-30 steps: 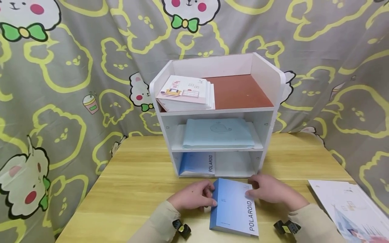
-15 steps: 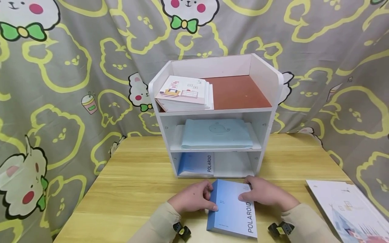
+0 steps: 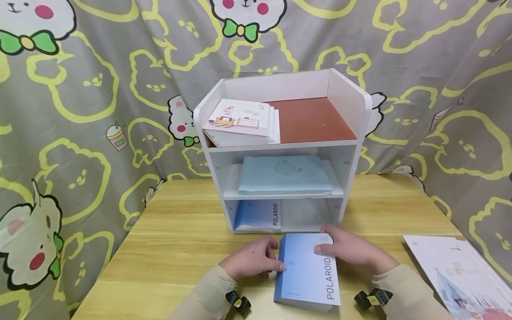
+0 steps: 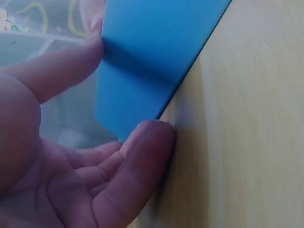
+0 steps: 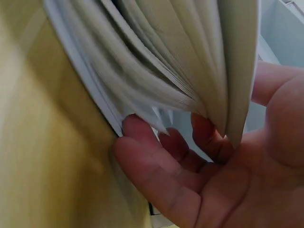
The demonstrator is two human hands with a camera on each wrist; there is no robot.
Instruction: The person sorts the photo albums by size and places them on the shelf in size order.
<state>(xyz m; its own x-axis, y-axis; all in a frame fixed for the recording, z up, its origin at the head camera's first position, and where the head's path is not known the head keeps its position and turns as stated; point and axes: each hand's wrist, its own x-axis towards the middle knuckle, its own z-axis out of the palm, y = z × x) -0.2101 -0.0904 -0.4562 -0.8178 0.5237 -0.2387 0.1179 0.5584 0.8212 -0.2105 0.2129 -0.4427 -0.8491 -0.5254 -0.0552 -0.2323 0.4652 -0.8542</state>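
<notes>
Shifted slightly away from the person since the earlier head view: the blue book (image 3: 306, 271) and, with it, the left hand (image 3: 251, 259) and right hand (image 3: 352, 249); more of the book's near page edge now shows. Wooden table (image 3: 172, 249): supports the white shelf (image 3: 349, 104), whose bottom compartment holds a matching blue book (image 3: 256, 213) on its left side. Blue book: directly in front of that compartment, between the hands, low over the table; whether it is wholly clear of the surface cannot be told. Hands: both clamped on the book, the left at its spine (image 4: 137, 95), left thumb (image 4: 71, 66) against the upper edge and fingers at the lower; the right at the far fore-edge corner, right thumb (image 3: 323, 249) on the cover, fingertips at the lower cover. Handling (judgement): pages (image 5: 142, 57) splay loosely on the right, so that side calls for an even squeeze bringing both covers together, with the two hands kept level and no fingertip trapped beneath. Orientation: cover up, spine to the person's left; long axis running from the person towards the shelf. Title lettering (image 3: 330, 278): along the right margin, reading away from the person.
</notes>
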